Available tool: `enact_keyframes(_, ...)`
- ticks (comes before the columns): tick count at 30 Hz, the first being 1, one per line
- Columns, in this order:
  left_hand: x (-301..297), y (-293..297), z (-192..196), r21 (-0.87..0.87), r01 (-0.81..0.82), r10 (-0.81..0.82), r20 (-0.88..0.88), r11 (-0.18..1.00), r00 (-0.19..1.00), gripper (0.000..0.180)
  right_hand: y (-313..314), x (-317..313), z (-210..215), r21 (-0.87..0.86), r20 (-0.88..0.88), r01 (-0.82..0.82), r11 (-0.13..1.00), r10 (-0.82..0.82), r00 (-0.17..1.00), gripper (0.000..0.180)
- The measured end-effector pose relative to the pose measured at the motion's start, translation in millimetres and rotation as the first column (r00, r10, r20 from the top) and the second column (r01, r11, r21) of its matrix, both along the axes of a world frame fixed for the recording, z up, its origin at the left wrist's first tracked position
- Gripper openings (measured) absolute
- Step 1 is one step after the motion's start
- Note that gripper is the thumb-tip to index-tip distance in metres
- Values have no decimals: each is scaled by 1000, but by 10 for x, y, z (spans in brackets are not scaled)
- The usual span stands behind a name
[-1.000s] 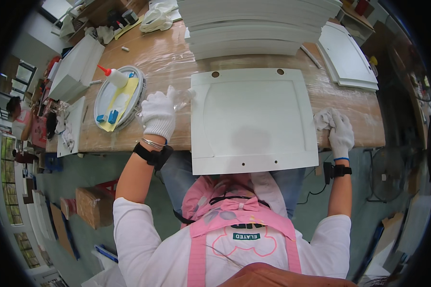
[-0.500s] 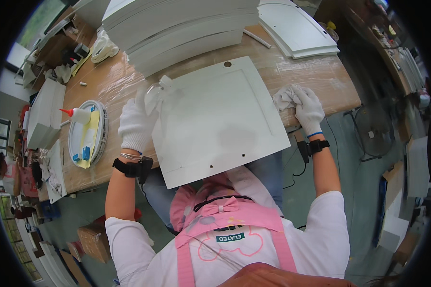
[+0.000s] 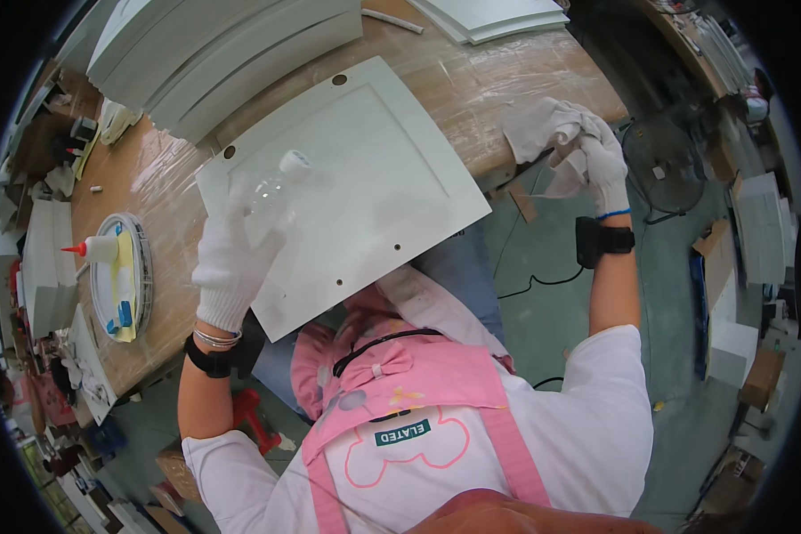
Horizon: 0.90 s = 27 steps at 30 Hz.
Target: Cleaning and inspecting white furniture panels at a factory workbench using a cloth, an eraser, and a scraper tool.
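Observation:
A white panel point(image 3: 356, 196) with a recessed border and several small holes lies at the table's front edge, its near part over my lap. My gloved left hand point(image 3: 227, 267) is closed round a clear plastic bottle point(image 3: 269, 203) with a white cap point(image 3: 295, 165), tilted over the panel's left part. The fingers blur into the white surface behind them. To the right of the panel, beyond the table edge, my gloved right hand point(image 3: 605, 160) grips a crumpled white cloth point(image 3: 538, 129), part of which hangs down.
Tall stacked white panels point(image 3: 231, 62) stand at the back left; more panels point(image 3: 498, 16) lie at the back right. On the left, a round white lid point(image 3: 145, 307) carries a red-tipped glue bottle point(image 3: 102, 249). A fan point(image 3: 663, 165) stands at right.
My right hand has lifted the cloth off the table and moved it right. The bottle has shifted further over the panel. The whole view has turned and shifted.

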State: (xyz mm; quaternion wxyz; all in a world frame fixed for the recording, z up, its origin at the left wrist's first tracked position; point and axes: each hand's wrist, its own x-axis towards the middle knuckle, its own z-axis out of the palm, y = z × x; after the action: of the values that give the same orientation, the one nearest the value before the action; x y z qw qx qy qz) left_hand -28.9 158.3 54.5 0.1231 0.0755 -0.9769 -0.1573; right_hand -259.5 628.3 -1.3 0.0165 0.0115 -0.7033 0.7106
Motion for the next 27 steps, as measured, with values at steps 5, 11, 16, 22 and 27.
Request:
enact_keyframes(5, 42, 527, -70, 36, 245, -247, 70, 969, 967, 76, 492, 391, 245, -156, -62, -192, 969, 184, 981, 31)
enact_keyframes(11, -85, 1033, -255, -247, 333, -308, 137, 910, 942, 64, 912, 663, -92, -221, 195, -412, 884, 454, 870, 29)
enact_keyframes(16, -258, 1267, -322, -337, 371, -318, 203, 865, 926, 53, 1141, 863, -356, -287, 259, -367, 885, 441, 860, 27)
enact_keyframes(22, -503, 1431, -379, -406, 349, -295, 192, 844, 936, 58, 1114, 1057, -375, -374, 188, -309, 874, 398, 898, 35)
enact_keyframes(27, -437, 1422, -414, -430, 336, -321, 111, 838, 941, 64, 1181, 1043, -583, -375, 230, -326, 868, 428, 874, 39)
